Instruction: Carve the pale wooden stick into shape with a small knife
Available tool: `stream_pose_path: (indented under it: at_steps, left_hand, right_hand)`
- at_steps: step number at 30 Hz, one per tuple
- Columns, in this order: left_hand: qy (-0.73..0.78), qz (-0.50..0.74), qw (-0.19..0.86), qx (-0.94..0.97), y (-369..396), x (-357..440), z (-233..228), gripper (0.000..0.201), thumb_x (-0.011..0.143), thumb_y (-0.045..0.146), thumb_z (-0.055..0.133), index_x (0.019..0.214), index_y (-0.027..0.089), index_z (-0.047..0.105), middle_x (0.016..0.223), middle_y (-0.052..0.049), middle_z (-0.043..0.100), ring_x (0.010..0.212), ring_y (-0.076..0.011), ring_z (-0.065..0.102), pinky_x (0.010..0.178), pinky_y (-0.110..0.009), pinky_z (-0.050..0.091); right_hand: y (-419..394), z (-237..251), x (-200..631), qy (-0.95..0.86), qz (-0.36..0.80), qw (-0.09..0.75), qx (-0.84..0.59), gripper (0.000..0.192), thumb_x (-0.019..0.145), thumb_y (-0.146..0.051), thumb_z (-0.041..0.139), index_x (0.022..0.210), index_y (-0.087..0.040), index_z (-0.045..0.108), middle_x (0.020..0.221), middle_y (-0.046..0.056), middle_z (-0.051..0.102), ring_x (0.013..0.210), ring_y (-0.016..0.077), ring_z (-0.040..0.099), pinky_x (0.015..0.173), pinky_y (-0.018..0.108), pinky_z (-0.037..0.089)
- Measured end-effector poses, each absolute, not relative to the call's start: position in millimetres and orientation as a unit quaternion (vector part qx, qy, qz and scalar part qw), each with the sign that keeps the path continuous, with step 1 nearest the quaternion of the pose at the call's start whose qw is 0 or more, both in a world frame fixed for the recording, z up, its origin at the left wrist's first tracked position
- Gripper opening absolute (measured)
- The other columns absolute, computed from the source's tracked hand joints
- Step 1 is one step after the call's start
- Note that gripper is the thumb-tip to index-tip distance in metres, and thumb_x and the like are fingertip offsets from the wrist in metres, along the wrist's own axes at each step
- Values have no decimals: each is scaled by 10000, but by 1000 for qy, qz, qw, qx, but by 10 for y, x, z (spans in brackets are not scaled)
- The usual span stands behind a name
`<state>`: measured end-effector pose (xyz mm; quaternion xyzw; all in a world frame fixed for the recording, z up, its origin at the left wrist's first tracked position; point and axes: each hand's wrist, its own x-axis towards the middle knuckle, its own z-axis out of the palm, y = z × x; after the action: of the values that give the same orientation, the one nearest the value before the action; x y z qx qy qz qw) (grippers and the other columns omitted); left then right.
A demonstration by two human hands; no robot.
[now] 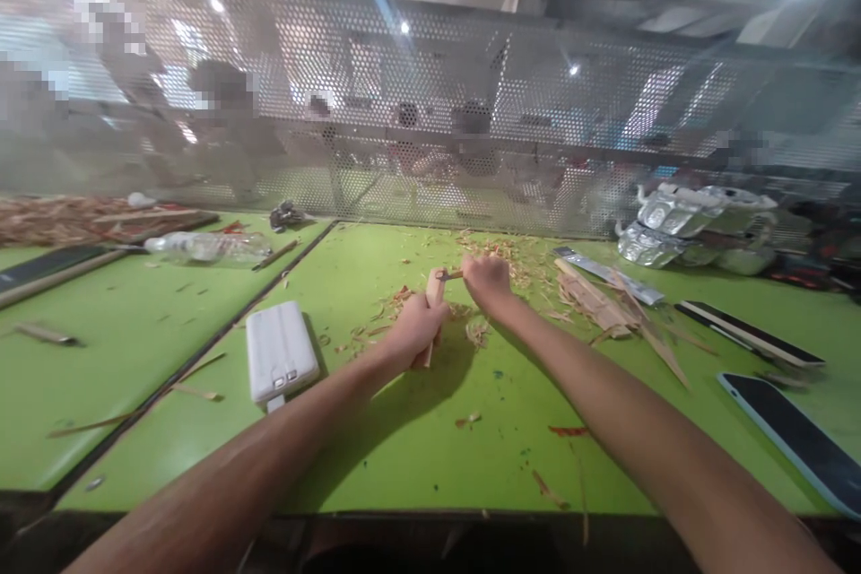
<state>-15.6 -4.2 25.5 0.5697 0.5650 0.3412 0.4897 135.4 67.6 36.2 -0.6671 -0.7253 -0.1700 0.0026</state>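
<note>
Two bare hands are seen working close together over a green table, around mid-scene. Wooden piece is held by the left hand, fingers closed around it; its far end is left exposed above the fist, and a short near end is seen below. Thin tool is gripped in the right hand, fist closed; its tip is laid at the exposed far end of the wood, pointing left. Whether the edge is biting in cannot be told.

Loose shavings are scattered beyond and around both hands, with a curl lying just beside the wood, to its right. A white box-shaped device is placed left of the left hand, near a dark seam by which the tabletop is divided. Across that seam, far left, a clear plastic bottle is laid on its side, near a heap of shavings.

On the right, wooden strips are bunched next to a flat grey strip; a phone is set nearer, at the right edge. Foil-covered items are stacked far right. The far side is closed off by a perforated screen, behind which blurred people are visible.
</note>
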Motion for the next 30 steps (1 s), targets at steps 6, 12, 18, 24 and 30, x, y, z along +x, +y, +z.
stream_pose_path:
  at_steps: [6,12,18,24,30]
  left_hand:
    - [507,301,529,610,-252,-145,408,70,907,162,573,893,181,507,596,46,532,411,-98,482,370,-212,379]
    - [561,345,444,607,-125,-191,364,92,907,163,563,920,188,476,668,27,520,426,-104,497,364,-230,409]
    - [530,366,450,618,-142,-145,279,128,883,168,584,895,203,461,679,37,528,415,-92,508,351,-225,428]
    - [458,371,516,622,-182,-149,258,116,905,202,568,875,212,456,561,75,509,375,-79,471,336,-199,386]
    - [434,366,560,603,-203,-175,281,149,900,201,549,818,226,428,480,96,469,342,-68,411,329,-191,320]
  right_hand:
    - [925,394,1706,-655,-136,61,-741,304,949,-88,488,1060,-16,762,971,255,746,872,220,697,642,262,357]
    - [732,410,1745,-679,-119,107,-717,340,960,-214,477,916,-85,789,808,157,740,684,177,626,568,262,315]
    - [423,385,1563,-762,-123,144,-619,328,908,-226,474,789,-155,772,708,65,708,640,166,565,587,252,300]
    - [282,357,1451,-738,-178,144,-634,323,873,-178,456,863,-155,778,742,94,734,641,197,595,554,279,210]
    - [215,418,1439,-709,-200,121,-665,340,962,-187,411,959,-167,751,825,114,765,713,229,671,562,278,259]
